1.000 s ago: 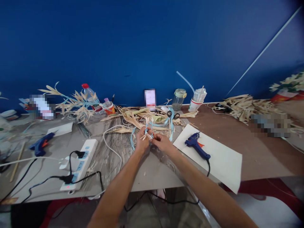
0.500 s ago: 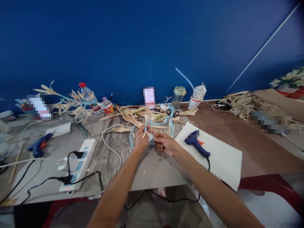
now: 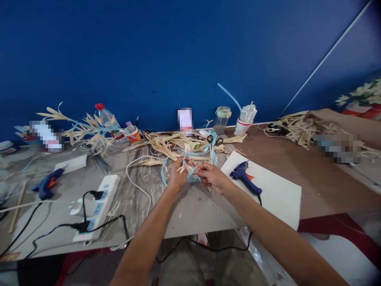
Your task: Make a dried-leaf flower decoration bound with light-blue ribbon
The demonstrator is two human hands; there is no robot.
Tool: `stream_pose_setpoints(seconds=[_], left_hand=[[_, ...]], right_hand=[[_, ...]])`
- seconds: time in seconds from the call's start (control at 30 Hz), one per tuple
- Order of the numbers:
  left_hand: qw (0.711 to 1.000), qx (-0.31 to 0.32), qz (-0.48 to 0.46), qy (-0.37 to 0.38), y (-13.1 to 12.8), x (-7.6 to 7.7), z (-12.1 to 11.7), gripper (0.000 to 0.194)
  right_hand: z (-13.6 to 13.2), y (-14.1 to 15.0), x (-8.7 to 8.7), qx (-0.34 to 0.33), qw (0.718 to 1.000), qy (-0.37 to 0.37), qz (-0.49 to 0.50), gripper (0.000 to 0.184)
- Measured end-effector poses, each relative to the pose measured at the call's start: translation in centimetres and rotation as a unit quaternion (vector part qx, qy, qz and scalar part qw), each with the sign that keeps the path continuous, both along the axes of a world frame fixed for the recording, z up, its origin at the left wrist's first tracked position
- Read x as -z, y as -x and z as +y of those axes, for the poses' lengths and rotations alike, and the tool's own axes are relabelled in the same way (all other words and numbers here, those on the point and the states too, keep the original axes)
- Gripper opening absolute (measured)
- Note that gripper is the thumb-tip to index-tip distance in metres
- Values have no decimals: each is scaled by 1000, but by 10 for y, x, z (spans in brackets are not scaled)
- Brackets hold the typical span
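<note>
My left hand (image 3: 177, 176) is closed around a small dried-husk flower (image 3: 183, 168), its pale petals pointing down toward me. Light blue wrapping shows on the flower's stem above the fingers. Just to the right, my right hand (image 3: 213, 177) pinches the end of a thin light blue strip that meets the flower. Behind and below both hands runs a loose light blue ribbon (image 3: 163, 173), which loops back toward the scissors (image 3: 214, 139). The fingertips partly hide where strip and stem join.
A blue glue gun (image 3: 245, 177) rests on a white board (image 3: 276, 190) at right; another glue gun (image 3: 47, 183) lies left, near a power strip (image 3: 99, 210). Dried husks (image 3: 166, 145), a plastic bottle (image 3: 104, 117) and a glass jar (image 3: 222, 119) line the back. Another person's arm (image 3: 342, 124) reaches in at right.
My right hand has drawn slightly right, away from the left hand, with the blue strip between them. The left hand keeps its hold on the flower. The view has shifted slightly.
</note>
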State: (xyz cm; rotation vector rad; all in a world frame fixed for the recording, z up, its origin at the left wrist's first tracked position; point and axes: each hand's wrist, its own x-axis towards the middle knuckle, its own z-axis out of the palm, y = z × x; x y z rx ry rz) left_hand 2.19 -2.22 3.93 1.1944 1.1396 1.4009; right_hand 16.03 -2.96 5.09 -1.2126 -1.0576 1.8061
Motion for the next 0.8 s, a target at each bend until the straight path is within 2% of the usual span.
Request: stream_pose_setpoints(seconds=[0.2, 0.43, 0.6, 0.7, 0.8], left_hand=[[999, 6, 38, -11, 3, 7, 3, 15], [1000, 5, 9, 2, 0, 23, 11, 20], [1000, -21, 19, 7, -3, 22, 12, 14], [999, -28, 6, 13, -3, 19, 13, 12], [999, -21, -28, 18, -3, 20, 14, 13]], right_hand=[[0, -4, 2, -3, 1000, -3, 11, 40], [1, -6, 14, -13, 999, 11, 29, 40], [-1, -8, 15, -21, 1000, 9, -3, 31], [-5, -19, 9, 0, 997, -38, -72, 27], [-8, -47, 4, 32, 980, -123, -156, 29]])
